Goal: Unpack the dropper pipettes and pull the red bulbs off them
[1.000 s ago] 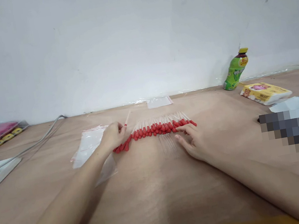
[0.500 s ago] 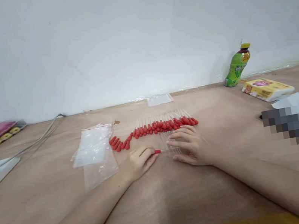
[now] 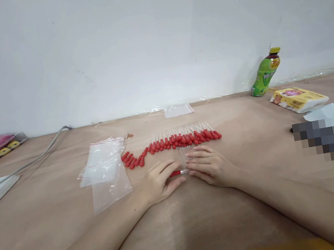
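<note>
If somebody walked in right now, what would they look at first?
Probably the red bulbs, lined up in a row across the middle of the table, with thin clear tubes pointing toward the wall. In front, the left hand holds another red bulb, with the right hand close by. Then maybe the green bottle by the wall, at the back right.

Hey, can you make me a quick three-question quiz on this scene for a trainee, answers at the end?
1. Which hand holds the red dropper bulb?
2. The cap of the green bottle is: A) red, B) yellow, C) white.
3. Fill in: from the wearer's view, the overlapping plastic bags lie to the ____ of the long row of red-bulbed droppers.

Key: 1. The left hand. 2. B. 3. Left.
</note>
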Tool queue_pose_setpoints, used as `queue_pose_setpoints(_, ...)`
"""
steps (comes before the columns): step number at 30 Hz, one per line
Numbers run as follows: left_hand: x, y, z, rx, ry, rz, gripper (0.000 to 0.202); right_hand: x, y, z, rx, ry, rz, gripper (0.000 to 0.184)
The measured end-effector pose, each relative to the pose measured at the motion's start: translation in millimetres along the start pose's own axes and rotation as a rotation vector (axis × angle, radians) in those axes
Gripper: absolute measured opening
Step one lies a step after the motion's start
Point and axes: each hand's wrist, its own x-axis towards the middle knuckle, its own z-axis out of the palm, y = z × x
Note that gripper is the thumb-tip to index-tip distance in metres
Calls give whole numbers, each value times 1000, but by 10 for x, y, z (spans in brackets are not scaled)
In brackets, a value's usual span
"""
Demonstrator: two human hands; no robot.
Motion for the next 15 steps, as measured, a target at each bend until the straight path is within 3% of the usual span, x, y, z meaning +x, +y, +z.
queue_pose_setpoints(4,40,18,49,-18,-23,34,17,22,-20,-7,-11,2,-13,20)
queue_pose_setpoints(10,32,-5,67,-5,19,65,16,36,-16,15,1,-32,-18,26)
queue_pose_setpoints(15,56,5,26,19,-75,62,13,29,-24,14,59,-17,-59,23)
